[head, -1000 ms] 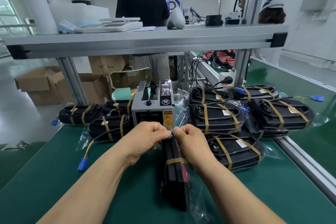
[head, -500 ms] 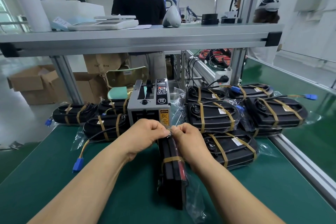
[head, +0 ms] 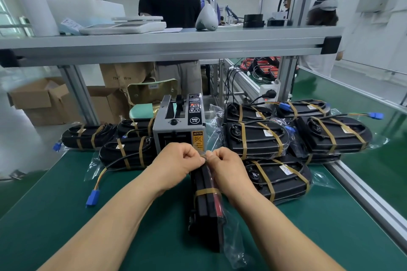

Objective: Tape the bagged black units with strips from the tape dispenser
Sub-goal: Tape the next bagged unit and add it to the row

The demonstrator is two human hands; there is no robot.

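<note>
As before, left hand (head: 178, 163), right hand (head: 226, 167) on strip (head: 203, 156).

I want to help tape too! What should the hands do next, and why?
Probably lay the small tan tape strip down over the far end of the bagged black unit and smooth it round. The left hand and right hand pinch it right there, and only one tan band shows, round its middle.

Both forearms reach forward and converge. The left hand (head: 179, 160) and right hand (head: 228, 166) meet, fingers curled, pinching a tape strip (head: 203, 156) between them.
</note>
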